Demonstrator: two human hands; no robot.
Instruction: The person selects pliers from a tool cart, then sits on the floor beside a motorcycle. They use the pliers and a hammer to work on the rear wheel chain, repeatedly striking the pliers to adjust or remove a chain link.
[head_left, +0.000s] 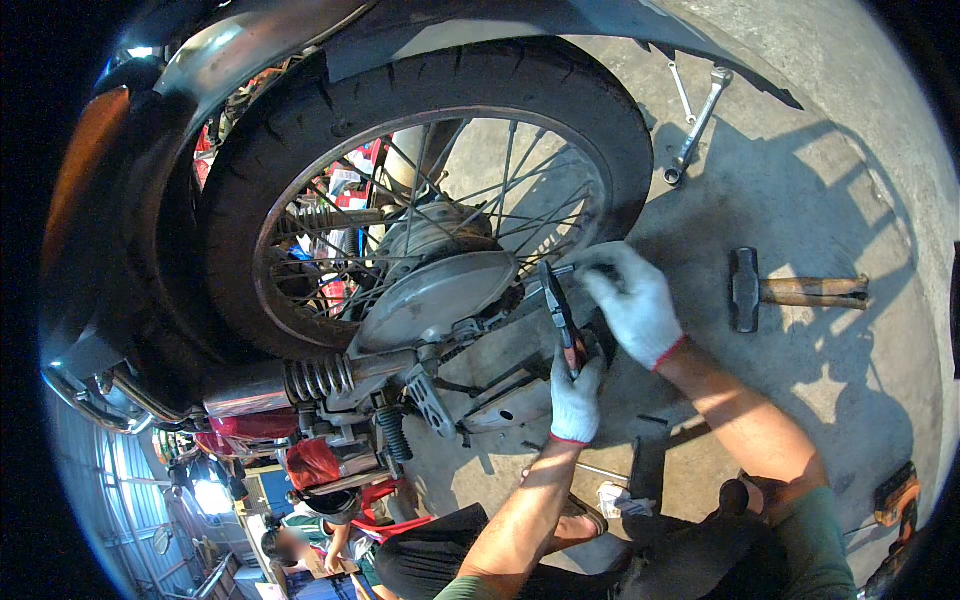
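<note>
My left hand (577, 397), in a white knit glove with a red cuff, grips combination pliers (559, 304) by their handles. The plier jaws point up beside a thin metal rod (553, 276) near the wheel hub; whether they clamp it is unclear. My right hand (634, 304), gloved alike, is blurred with curled fingers close to the rod's outer end; I cannot tell if it holds anything. Left of both hands is a motorcycle's spoked wheel with a black tyre (457, 86) and a grey drum brake hub (442, 296).
A hammer (745, 291) with a wooden handle lies on the concrete floor at right. A ratchet wrench (699, 127) and a small spanner (681, 91) lie farther up. A coil-spring shock absorber (319, 377) and footpeg bracket (431, 405) flank the wheel. Another person (315, 544) sits at lower left.
</note>
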